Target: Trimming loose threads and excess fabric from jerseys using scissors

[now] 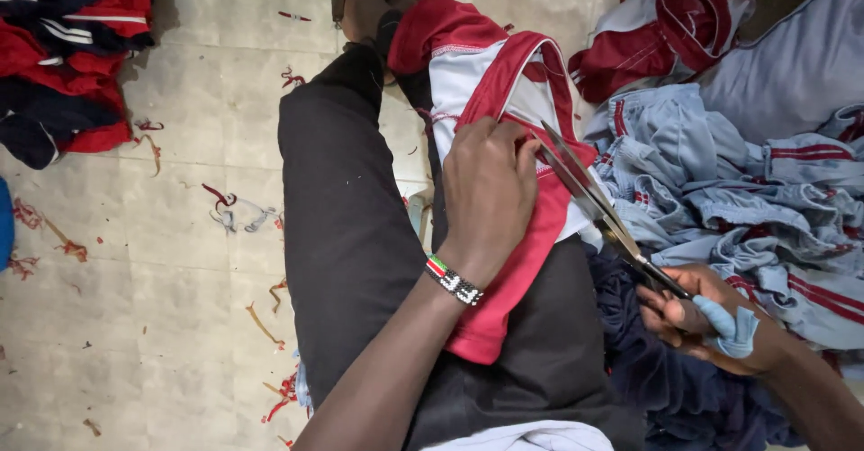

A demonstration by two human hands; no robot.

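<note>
A person is sitting with a red and white garment (pixel 490 100) lying over the lap and knee in the upper middle of the frame, and is trimming it with a pair of scissors (pixel 598 212). The left hand (pixel 486 194) is pressing down on the cloth with its fingers curled together, pinching the red edge just where the blades are meeting it. The right hand (pixel 697 311), at the lower right, is gripping the scissor handles, one of which is wrapped in pale blue cloth; the blades are standing slightly parted, their tips reaching the red band beside the left fingers. Judging from how things lie, the work is well under way rather than starting: red thread scraps (pixel 220 197) are lying scattered over the tiled floor (pixel 180 343) on the left. A heap of grey-blue garments with red stripes (pixel 720 181) is filling the right side, and a pile of red and navy garments (pixel 63 55) is sitting at the upper left; which heap is trimmed and which is waiting cannot be told. The piece in hand looks only partly cut.
</note>
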